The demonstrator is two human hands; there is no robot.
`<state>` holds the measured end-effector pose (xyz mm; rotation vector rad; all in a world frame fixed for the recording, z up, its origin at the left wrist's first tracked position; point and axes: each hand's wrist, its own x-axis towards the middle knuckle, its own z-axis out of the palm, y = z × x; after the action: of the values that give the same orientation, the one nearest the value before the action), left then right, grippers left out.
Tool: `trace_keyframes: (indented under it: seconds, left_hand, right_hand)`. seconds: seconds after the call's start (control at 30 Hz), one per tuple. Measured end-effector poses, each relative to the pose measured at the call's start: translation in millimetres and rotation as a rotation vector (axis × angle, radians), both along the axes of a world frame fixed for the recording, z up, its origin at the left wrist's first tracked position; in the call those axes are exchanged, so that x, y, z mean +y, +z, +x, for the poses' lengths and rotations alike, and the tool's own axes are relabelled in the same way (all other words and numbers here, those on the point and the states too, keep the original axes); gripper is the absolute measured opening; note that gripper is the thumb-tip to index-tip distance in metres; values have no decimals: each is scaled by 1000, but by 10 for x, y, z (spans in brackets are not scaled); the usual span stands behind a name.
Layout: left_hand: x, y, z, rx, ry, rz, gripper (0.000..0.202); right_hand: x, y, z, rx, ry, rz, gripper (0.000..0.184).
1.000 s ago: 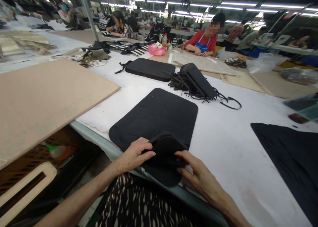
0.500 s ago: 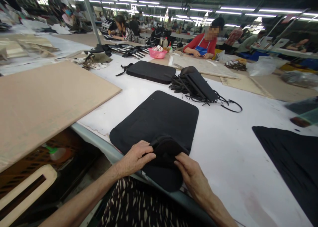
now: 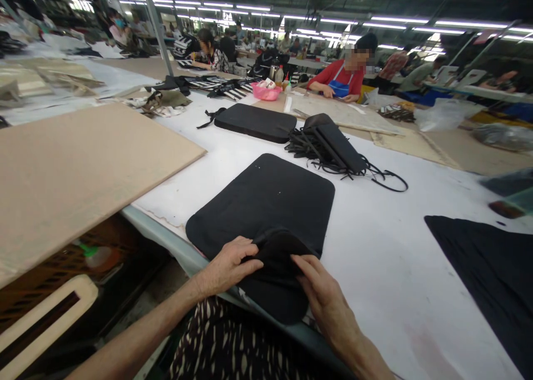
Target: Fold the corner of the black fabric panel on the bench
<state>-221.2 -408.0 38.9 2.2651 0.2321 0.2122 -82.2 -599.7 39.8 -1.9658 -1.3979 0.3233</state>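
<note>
Both hands pinch the near end of a black panel

The large, flat, round-cornered black panel (image 3: 270,197) lies on the long white surface (image 3: 383,247), straight ahead of the person at 12 o'clock. Its near end bunches into a raised black fold (image 3: 278,241) between the hands, and below this a black flap (image 3: 287,305) laps the surface's edge at 6 o'clock.

The left hand (image 3: 233,263) sits at the fold's 8 o'clock, thumb and fingers apparently pinching the material. The right hand (image 3: 328,291) is at 4 o'clock, its fingers pinching the other side, though some tips are hidden in the dark material.

To handle this well, both pinches should carry equal tension, so the layers neither skew nor crease. Steadying the flap also seems wise, since it could slide off the edge and drag the panel along.

Beyond the panel, a thick black rectangular slab (image 3: 256,122) lies at 12 o'clock and a tangled bundle of black strips (image 3: 333,144) at 1 o'clock, both apart from it.
</note>
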Motion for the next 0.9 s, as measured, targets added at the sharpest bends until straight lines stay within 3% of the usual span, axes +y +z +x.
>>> trace_keyframes:
  seconds: [0.1, 0.23, 0.33, 0.5, 0.63, 0.9]
  left_hand:
    - [-12, 9, 6, -8, 4, 16, 29]
    - [-20, 9, 9, -11, -8, 50, 28]
    - [-18, 0, 9, -11, -13, 65, 29]
    - [-19, -6, 11, -13, -8, 60, 31]
    - [-19, -5, 16, -10, -5, 52, 31]
    - [-15, -20, 18, 1, 1, 69, 33]
  right_hand:
    - [-94, -110, -22, -141, -66, 28, 44]
    - [-241, -267, -80, -317, -40, 66, 44]
    - [-276, -287, -104, -385, -52, 92, 42]
    - [-192, -145, -119, -206, -220, 56, 26]
    - [-198, -95, -139, -57, -357, 7, 41]
    - [-273, -176, -139, -366, -60, 13, 28]
